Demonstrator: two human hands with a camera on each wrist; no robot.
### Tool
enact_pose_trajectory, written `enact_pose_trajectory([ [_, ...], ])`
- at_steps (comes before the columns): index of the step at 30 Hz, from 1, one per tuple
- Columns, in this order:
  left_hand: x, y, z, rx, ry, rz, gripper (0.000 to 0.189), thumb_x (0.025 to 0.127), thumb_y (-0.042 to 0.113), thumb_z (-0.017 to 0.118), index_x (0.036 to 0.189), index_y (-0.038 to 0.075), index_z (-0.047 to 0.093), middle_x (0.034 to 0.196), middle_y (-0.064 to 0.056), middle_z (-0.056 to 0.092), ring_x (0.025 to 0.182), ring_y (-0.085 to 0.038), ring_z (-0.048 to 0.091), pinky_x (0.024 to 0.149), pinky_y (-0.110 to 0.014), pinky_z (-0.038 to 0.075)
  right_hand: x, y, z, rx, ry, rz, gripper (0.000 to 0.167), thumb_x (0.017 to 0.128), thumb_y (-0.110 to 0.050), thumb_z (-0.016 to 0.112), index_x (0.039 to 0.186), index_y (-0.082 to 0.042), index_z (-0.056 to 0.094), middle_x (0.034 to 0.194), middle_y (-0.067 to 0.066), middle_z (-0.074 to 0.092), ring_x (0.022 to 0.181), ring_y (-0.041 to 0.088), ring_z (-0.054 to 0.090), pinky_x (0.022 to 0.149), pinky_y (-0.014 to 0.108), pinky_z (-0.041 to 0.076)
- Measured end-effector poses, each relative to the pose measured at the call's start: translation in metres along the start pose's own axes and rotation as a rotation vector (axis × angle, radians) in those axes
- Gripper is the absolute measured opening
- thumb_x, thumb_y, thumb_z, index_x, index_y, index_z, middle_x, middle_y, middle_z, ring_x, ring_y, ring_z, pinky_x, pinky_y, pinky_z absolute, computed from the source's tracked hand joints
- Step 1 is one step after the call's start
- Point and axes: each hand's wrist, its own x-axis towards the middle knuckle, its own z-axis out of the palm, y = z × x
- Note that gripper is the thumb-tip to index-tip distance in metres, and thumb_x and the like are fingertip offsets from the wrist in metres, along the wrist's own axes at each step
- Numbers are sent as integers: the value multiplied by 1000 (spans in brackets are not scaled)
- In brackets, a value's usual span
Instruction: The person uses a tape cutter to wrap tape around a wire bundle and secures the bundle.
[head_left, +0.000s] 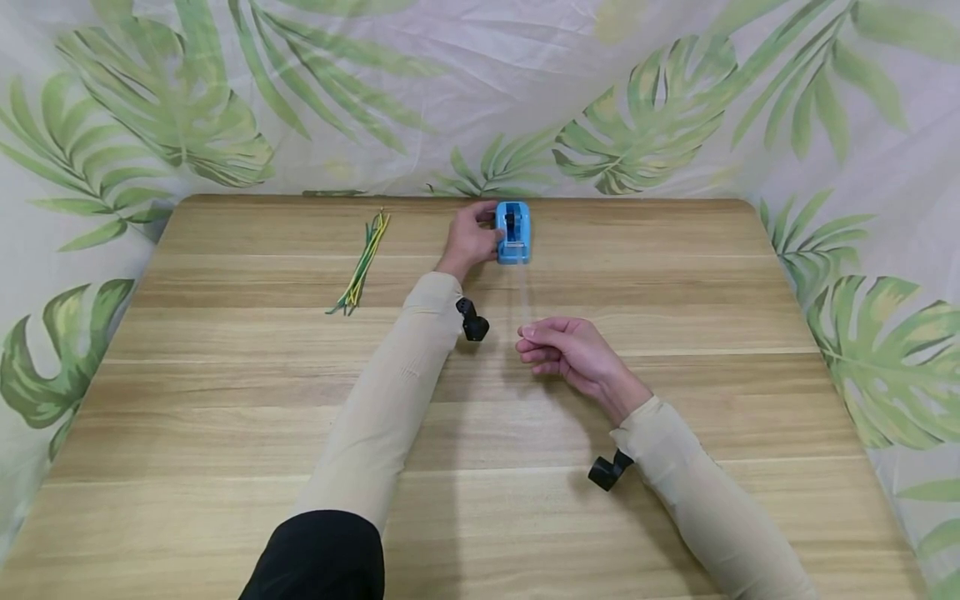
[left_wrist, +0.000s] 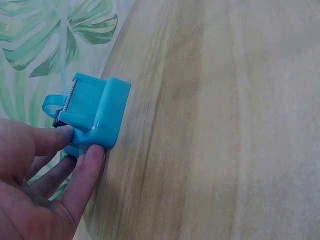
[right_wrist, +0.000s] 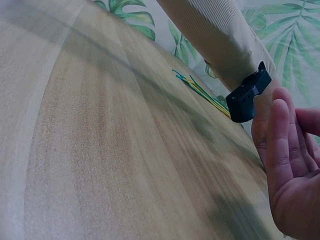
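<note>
Left hand [head_left: 471,236]: thumb and fingers are clamped on the side of a blue tape dispenser [head_left: 513,253], which is set on the table [head_left: 225,400] near its far edge. A toothed cutter [left_wrist: 70,95] is seen on the dispenser in the left wrist view. Right hand [head_left: 573,354]: the end of a clear tape strip [head_left: 524,292] is pinched between thumb and forefinger, on the near side of the dispenser; the remaining fingers are loosely bent. The strip is stretched between dispenser and right hand. Both forearms are covered by beige sleeves [head_left: 390,392], and a small black camera [head_left: 474,323] is worn at each wrist. Left of the dispenser, well apart from it, a loose bundle of green and yellow wires [head_left: 362,268] is laid. Behind the dispenser, a leaf-patterned cloth [head_left: 510,83] is hung.
</note>
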Motion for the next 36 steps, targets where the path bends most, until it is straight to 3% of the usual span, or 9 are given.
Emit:
enact_pose_trajectory([
  [6,-1,0,0,-1,0,1,52,97,0,65,146,12,52,139,-12,53,112,-26,60,76,-33,59,-1,0,-1,10,-10,1,23,101,-1,57,117,15,61,84,9,75,70,14,72,60,27,58],
  [11,-1,0,0,-4,0,-2,53,97,0,65,147,12,52,139,-12,53,112,-26,60,75,-33,59,1,2,-2,17,-11,10,14,101,0,56,106,4,68,84,9,74,70,14,71,60,26,58],
  [17,-1,0,1,-7,-2,3,53,97,0,64,147,12,51,140,-13,53,114,-26,60,75,-32,59,1,5,-4,27,-18,12,20,101,0,55,94,-6,73,84,9,74,70,13,71,60,26,58],
  [27,-4,1,1,5,-6,-1,54,97,2,64,148,13,50,140,-12,52,114,-26,59,74,-30,59,1,10,-5,48,-20,8,15,101,0,56,102,2,70,84,10,75,70,14,72,60,26,58],
  [36,-3,0,1,17,-3,3,54,97,2,64,148,13,50,140,-12,52,113,-25,59,75,-30,59,-1,7,-3,49,-26,-3,17,101,0,56,97,-2,72,84,9,74,69,14,71,59,26,58],
])
